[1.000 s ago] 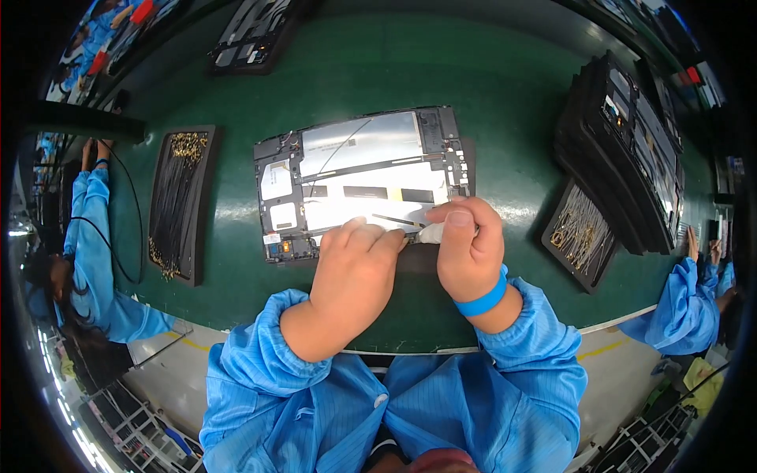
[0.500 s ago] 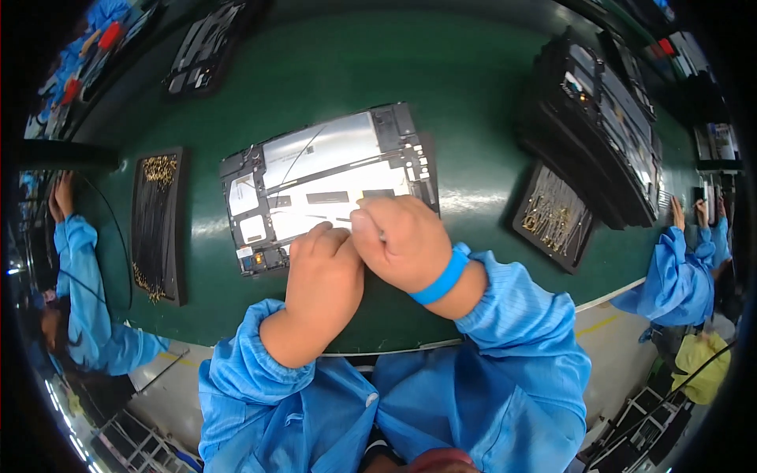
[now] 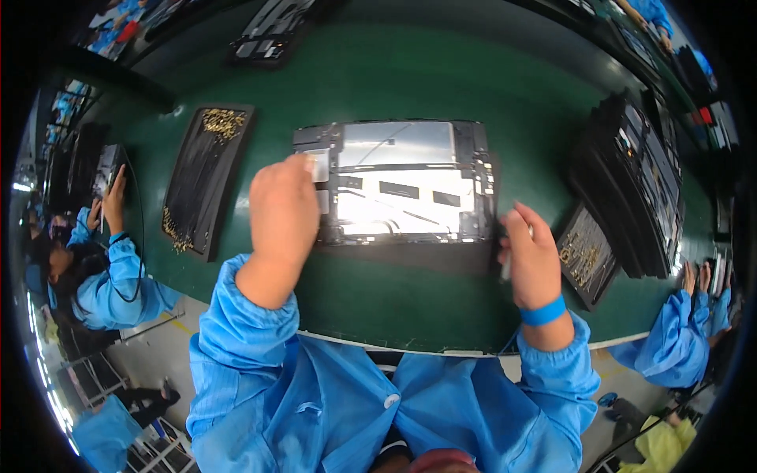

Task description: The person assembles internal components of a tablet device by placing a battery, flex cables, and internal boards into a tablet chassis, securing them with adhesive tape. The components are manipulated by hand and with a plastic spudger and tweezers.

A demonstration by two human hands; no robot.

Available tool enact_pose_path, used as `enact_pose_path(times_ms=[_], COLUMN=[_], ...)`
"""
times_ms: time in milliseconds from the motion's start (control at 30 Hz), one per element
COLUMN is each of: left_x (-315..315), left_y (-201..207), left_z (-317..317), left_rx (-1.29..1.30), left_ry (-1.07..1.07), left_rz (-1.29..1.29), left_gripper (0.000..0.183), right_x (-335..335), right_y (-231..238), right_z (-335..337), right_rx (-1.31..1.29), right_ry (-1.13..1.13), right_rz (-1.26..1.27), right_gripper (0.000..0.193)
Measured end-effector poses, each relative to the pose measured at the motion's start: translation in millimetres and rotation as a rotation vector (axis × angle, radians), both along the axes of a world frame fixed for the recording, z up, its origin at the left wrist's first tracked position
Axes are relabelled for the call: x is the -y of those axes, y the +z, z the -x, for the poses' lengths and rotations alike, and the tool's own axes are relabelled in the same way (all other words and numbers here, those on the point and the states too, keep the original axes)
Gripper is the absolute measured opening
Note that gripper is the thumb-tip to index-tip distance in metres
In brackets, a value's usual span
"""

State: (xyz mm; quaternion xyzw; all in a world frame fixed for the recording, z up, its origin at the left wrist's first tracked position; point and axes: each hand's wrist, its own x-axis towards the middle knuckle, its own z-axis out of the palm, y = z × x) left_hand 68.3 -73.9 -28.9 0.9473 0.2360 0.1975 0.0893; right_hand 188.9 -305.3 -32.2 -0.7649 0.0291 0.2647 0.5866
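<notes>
An opened tablet (image 3: 398,209) with silver and bright, reflective inner parts lies on a black tray in front of me. My left hand (image 3: 282,213) is at its left end, fingers pinched together over the corner part; whatever is between the fingertips is hidden. Off the tablet's right edge, my right hand (image 3: 533,256) is closed around a thin whitish pen-like tool (image 3: 506,266), held upright. A blue band circles the right wrist. Both arms wear blue sleeves.
A dark tray of black cables with gold ends (image 3: 206,169) lies to the left. A similar cable tray (image 3: 585,256) sits at right, beside a tall stack of trays with opened tablets (image 3: 639,177). Another tablet tray (image 3: 272,35) is at the back. Co-workers in blue sit at both sides.
My hands were together over the tablet's near edge. Now they are apart: the left at the tablet's left end, the right beyond its right edge. The whole view has turned slightly.
</notes>
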Motion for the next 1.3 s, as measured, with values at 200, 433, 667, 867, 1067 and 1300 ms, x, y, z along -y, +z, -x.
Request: enact_pose_path(times_ms=[200, 433, 667, 867, 1067, 1300], left_x=[-12, -51, -185, -245, -259, -216], left_y=[-15, 10, -8, -35, -64, -45], left_z=[46, 9, -76, -93, -103, -116], left_rx=[0.027, -0.027, 0.951, 0.790, 0.968, 1.116], left_ry=[0.241, 0.148, 0.487, 0.541, 0.362, 0.393], left_rz=[1.080, 1.299, 1.628, 1.417, 1.996, 1.854], left_gripper=[0.049, 0.048, 0.062, 0.033, 0.015, 0.048], right_x=[13, 14, 18, 40, 27, 14], right_y=[0, -6, -16, -26, -24, -15], right_z=[5, 10, 11, 21, 17, 12], right_rx=[-0.255, -0.477, -0.436, -0.389, -0.366, -0.472], right_ry=[0.167, 0.246, 0.149, 0.018, 0.006, 0.043], right_rz=[0.125, 0.001, -0.087, -0.006, -0.033, -0.004], right_gripper=[0.047, 0.037, 0.032, 0.032, 0.041, 0.039])
